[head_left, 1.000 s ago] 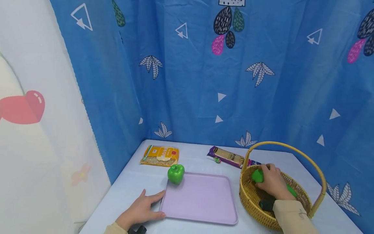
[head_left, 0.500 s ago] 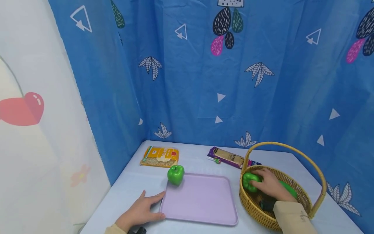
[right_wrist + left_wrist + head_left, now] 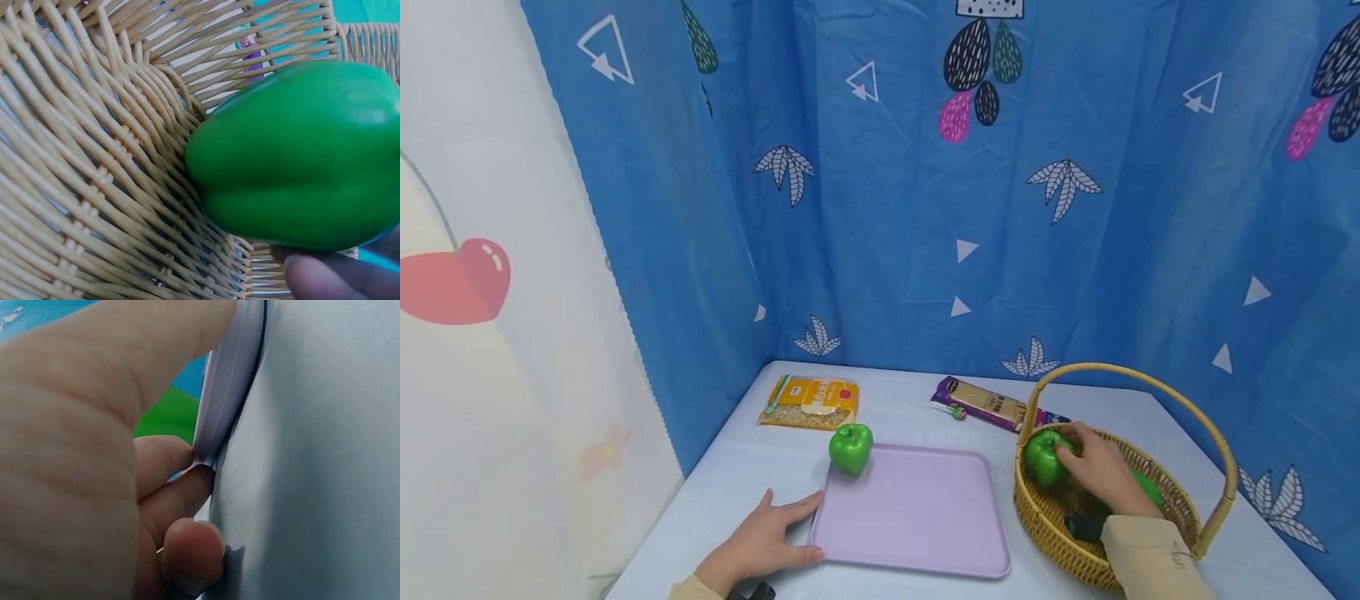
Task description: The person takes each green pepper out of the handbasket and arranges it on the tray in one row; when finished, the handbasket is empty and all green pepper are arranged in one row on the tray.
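A green bell pepper (image 3: 1043, 458) is inside the wicker basket (image 3: 1037, 521) on the right, against its left wall. My right hand (image 3: 1103, 473) holds this pepper from its right side, thumb and fingers on it. Up close in the right wrist view, the pepper (image 3: 300, 156) lies against the weave with a fingertip (image 3: 312, 278) at its lower side. My left hand (image 3: 760, 537) touches the left edge of a lilac tray (image 3: 917, 517) with spread, fairly straight fingers. A second green bell pepper (image 3: 851, 450) sits at the tray's far left corner.
Another green item (image 3: 1147, 487) lies in the basket, mostly hidden by my right wrist. The basket's tall handle (image 3: 1138, 375) arches overhead. Behind the tray lie a yellow grain packet (image 3: 811, 402) and a purple packet (image 3: 988, 402). A blue curtain (image 3: 895, 208) stands behind the table.
In the basket, my right hand has shifted its hold on the pepper, which first went left and now stands slightly higher and turned. The left hand and the tray have stayed put.
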{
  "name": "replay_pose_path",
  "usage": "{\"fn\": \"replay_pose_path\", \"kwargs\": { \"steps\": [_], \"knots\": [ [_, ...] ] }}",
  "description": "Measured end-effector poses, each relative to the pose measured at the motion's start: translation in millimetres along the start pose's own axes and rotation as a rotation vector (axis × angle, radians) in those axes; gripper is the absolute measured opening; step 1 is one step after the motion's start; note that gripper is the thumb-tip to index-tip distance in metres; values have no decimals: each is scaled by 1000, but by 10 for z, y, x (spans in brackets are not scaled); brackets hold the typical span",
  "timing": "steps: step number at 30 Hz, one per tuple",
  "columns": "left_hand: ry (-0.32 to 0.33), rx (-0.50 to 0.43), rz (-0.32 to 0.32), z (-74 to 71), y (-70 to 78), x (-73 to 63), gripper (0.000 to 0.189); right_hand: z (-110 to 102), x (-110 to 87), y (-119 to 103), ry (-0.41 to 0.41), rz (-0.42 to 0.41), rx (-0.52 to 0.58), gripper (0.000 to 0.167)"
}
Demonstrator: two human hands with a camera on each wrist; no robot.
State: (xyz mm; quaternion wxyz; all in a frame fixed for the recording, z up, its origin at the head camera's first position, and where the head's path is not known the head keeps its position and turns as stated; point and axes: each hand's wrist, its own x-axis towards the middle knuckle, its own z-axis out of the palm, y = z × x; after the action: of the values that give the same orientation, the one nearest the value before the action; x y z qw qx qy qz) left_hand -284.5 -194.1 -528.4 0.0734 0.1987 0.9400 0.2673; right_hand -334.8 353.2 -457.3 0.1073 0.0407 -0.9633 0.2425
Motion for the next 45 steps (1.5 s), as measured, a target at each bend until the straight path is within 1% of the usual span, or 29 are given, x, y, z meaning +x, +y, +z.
{"fn": "replay_pose_path", "kwargs": {
  "steps": [2, 5, 8, 10, 13, 15, 18, 22, 26, 29, 31, 33, 35, 37, 38, 42, 45],
  "knots": [
    [3, -3, 1, 2, -6, 3, 96, 7, -10, -3, 18, -24, 18, 41],
    [6, -8, 0, 1, -8, 6, 97, 10, -11, -2, 56, -74, 15, 28],
    [6, -11, 2, -3, 0, 3, 96, 18, -14, -2, 66, -87, 15, 24],
    [5, -8, 5, -7, 8, -2, 96, 25, -13, -2, 56, -76, 4, 29],
    [3, -2, 8, -8, 12, -6, 96, 30, -6, -5, 32, -68, 1, 48],
    [2, 0, 9, -11, 15, -8, 96, 29, 1, -5, 25, -74, -10, 57],
    [4, -11, 4, -12, -2, -2, 95, 20, 37, -31, 19, -83, -14, 54],
    [8, -25, -10, -5, -20, 6, 95, -48, 62, -103, 10, -97, -17, 53],
    [3, -20, -1, 9, -25, 3, 95, -246, -36, -295, -31, -86, -25, 52],
    [6, -4, 26, 3, -15, 3, 94, -462, -190, -572, -48, -104, -39, 48],
    [11, 6, 41, -10, -7, 6, 94, -553, -282, -802, -22, -161, -31, 43],
    [15, 8, 48, -28, -7, 7, 95, -549, -326, -1040, -2, -233, 16, 37],
    [17, 6, 46, -41, -13, 12, 96, -446, -296, -1257, -4, -314, 81, 34],
    [19, 7, 46, -52, -27, 13, 97, -237, -203, -1446, -36, -380, 166, 32],
    [18, 3, 44, -55, -32, 12, 97, -109, -149, -1534, -60, -396, 208, 32],
    [17, 7, 50, -36, -46, 12, 97, 425, 67, -1828, -137, -417, 302, 30],
    [19, 11, 59, 7, -54, 23, 97, 733, 193, -1956, -169, -408, 292, 29]
  ]
}}
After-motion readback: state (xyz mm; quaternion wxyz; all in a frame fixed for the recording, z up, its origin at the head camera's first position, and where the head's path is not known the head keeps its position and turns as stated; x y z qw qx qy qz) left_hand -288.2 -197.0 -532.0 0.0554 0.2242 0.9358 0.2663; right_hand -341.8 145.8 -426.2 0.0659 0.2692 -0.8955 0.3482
